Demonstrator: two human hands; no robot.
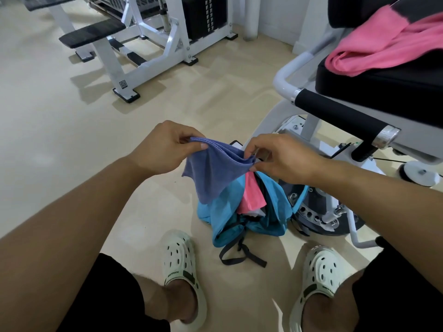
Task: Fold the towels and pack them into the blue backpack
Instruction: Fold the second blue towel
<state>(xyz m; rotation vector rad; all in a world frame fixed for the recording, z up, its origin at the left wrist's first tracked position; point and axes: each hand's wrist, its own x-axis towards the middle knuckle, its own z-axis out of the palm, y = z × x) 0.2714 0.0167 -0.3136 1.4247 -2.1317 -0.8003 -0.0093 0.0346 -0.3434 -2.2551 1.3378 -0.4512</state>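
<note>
Left hand (167,146), right hand (279,159) pinch purple towel (211,171) above blue backpack (242,216) holding pink towel (251,197).

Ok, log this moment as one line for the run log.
both hands pinch purple towel top edge | above open blue backpack | pink towel inside | another pink towel on seat

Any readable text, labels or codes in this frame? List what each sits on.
Left clog: dark strap lettering, too blurred to read.
Right clog: strap lettering, also unreadable.
White bench frame: square code sticker, no legible characters.
Purple towel, blue backpack: no text visible.
</note>
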